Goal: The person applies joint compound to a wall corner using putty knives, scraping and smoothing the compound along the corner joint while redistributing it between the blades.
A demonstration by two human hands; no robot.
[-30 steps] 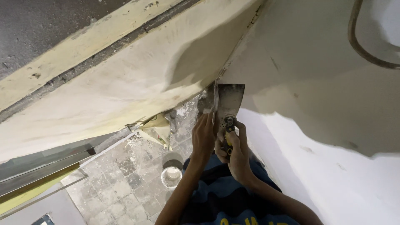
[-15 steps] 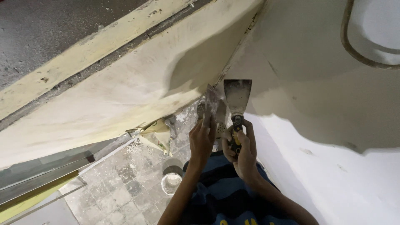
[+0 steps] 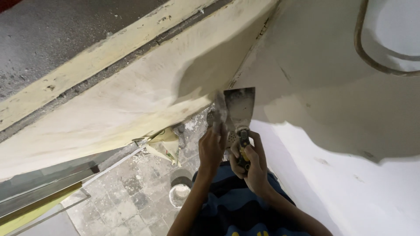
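The right hand (image 3: 251,161) is closed around the handle of a putty knife (image 3: 239,109), its blade up at the corner where the wall (image 3: 131,96) meets the white one; light and stiff-bladed, I'd say, best held by that handle. The left hand (image 3: 211,148) grips a second, thinner blade (image 3: 220,111) just beside it, and a small bucket (image 3: 179,194) sits on the tiled floor (image 3: 122,196) below.

You see a grey tiled floor (image 3: 127,196) far below, a small white bucket (image 3: 179,195) standing on that floor, yellow scraps (image 3: 164,144) just above the bucket, a curved cable (image 3: 372,57) well up and right of it.
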